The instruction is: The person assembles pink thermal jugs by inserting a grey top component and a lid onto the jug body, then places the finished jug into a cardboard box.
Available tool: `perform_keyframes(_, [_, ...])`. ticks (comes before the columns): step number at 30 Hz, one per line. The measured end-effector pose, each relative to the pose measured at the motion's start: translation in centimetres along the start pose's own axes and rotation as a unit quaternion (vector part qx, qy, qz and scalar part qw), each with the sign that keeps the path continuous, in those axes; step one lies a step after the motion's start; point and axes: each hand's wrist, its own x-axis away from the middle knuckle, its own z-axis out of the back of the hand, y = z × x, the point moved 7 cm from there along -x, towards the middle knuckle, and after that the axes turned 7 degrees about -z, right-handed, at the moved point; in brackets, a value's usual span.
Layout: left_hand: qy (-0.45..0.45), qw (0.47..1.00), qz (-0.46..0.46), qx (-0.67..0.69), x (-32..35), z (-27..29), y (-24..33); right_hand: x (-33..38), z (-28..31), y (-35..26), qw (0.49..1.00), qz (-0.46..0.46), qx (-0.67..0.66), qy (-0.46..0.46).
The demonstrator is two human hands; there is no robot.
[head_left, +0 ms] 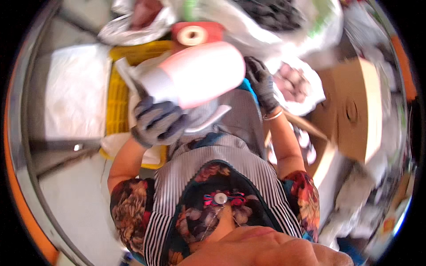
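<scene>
A long, pale pink piece with a rounded right end (206, 73) and a grey left end lies across the view above my lap, blurred by motion. Its exact kind does not show. My left hand (160, 120), in a grey glove with dark fingertips, is closed around the grey end from below. At the rounded end, my right hand (262, 82), in a similar glove, is up against the edge. Blur and overlap hide whether its fingers grip there. Below the pink piece, a white curved strip (208, 120) lies over my striped apron (199, 162).
A yellow plastic crate (114, 95) stands at the left, by a white sheet (73, 93). Beyond is a red spool-like thing (195, 33). A white bag of pinkish round pieces (293, 82) and a cardboard box (355, 111) are at the right. Dark pieces (275, 13) fill a far bag.
</scene>
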Motion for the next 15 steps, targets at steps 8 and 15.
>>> perform_keyframes(8, [-0.02, 0.996, -0.046, 0.069, -1.6, -4.1, 1.9, 9.9, 10.5, 19.3, 0.925, -0.32, 0.198, 0.057])
perform_keyframes(15, [-0.228, 0.938, 0.179, 0.19, -1.2, -5.5, -0.5, 5.0, 6.6, 29.4, 0.872, -0.204, 0.405, -0.186])
